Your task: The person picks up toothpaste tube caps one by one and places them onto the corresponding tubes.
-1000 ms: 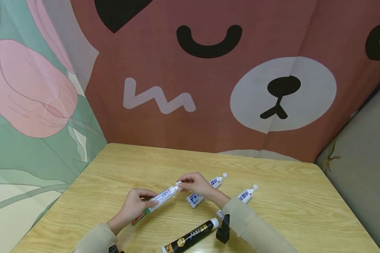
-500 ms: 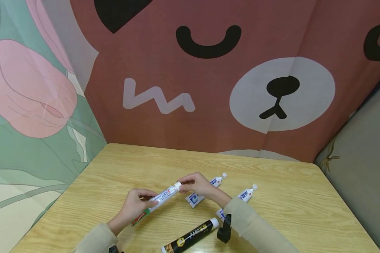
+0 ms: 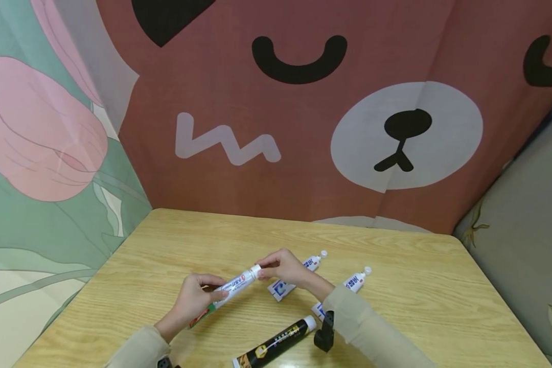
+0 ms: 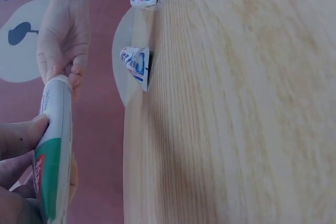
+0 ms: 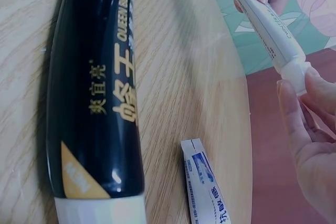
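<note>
A white toothpaste tube (image 3: pixel 233 289) with a green and red tail end slants up to the right above the table. My left hand (image 3: pixel 194 298) holds it around its lower body, thumb along the near side. At its upper end, my right hand (image 3: pixel 287 269) pinches the white cap (image 5: pixel 294 76) between thumb and fingers. The cap sits at the end of the tube. In the left wrist view the green tail (image 4: pixel 50 179) shows beside the left thumb, while the right fingers partly hide the cap end.
Two smaller white and blue toothpaste tubes lie on the wooden table (image 3: pixel 202 235): one tube (image 3: pixel 280 290) behind the right hand, another tube (image 3: pixel 355 281) farther right, partly behind the sleeve. A black tube (image 3: pixel 278 343) with a white cap lies in front.
My right fingers have shifted around the cap, and more of the cap now shows. The left hand keeps its hold, and the tube stays at about the same slant.
</note>
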Tool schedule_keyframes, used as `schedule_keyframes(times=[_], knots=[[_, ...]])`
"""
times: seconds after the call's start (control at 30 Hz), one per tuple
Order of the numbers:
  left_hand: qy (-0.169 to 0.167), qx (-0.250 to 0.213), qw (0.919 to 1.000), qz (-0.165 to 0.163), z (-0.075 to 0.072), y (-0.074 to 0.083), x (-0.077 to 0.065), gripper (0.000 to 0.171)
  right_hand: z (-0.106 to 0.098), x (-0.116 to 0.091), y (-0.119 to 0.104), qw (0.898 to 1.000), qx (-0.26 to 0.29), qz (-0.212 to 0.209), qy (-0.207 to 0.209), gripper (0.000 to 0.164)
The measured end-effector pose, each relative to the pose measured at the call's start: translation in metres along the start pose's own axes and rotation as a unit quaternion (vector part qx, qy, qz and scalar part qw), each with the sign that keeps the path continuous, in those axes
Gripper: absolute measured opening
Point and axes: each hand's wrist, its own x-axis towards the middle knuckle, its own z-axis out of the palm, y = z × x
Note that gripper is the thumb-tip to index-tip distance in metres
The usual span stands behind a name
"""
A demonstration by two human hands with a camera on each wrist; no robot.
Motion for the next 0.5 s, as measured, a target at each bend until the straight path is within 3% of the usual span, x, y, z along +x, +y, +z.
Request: schedule_keyframes(times=[0.5], knots=[[-0.008, -0.008, 0.9996, 0.028, -0.0017, -0.0009, -0.0007, 0.016, 0.0011, -0.0018, -0.0021, 1.000, -0.017, 0.017, -0.003, 0.016]])
